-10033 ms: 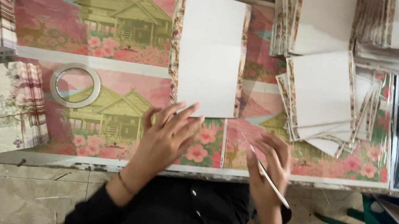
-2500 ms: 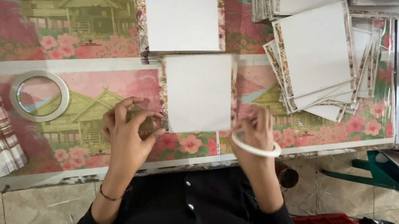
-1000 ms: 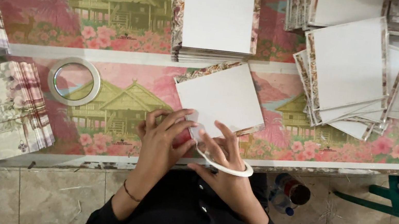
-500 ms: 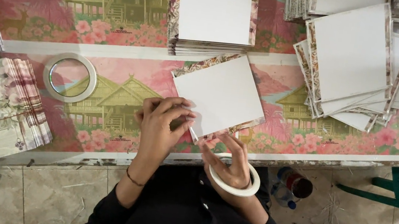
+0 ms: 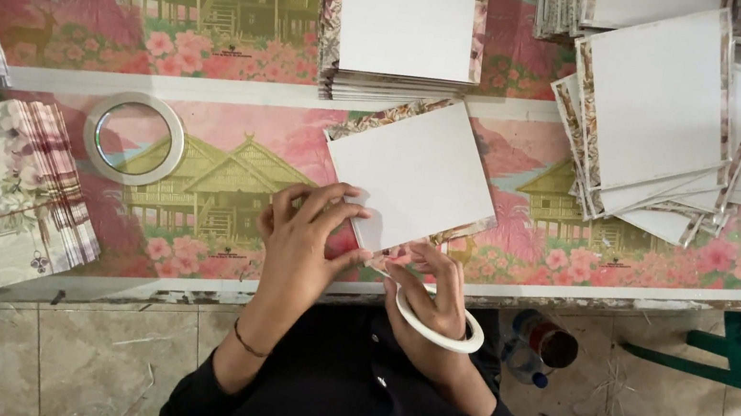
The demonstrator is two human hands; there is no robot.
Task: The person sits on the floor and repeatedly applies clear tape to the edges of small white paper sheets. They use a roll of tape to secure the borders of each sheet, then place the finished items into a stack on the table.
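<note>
A white square card (image 5: 414, 171) with a patterned border lies tilted near the table's front edge. My left hand (image 5: 303, 237) presses its fingertips on the card's near corner. My right hand (image 5: 431, 294) is at the same corner, with a white roll of tape (image 5: 438, 329) around its fingers. A strip of tape seems to run from the roll to the card's edge, but it is too thin to see well.
A stack of the same white cards (image 5: 406, 25) sits behind the tilted card. A fanned pile of cards (image 5: 664, 114) lies at the right. Another tape roll (image 5: 134, 136) rests at the left, beside stacks of patterned paper (image 5: 25, 189). The table (image 5: 217, 61) has a pink printed cover.
The card has turned and slid slightly toward me. My right hand with the tape roll has drawn back from the card toward my body, then closed in on its near corner.
</note>
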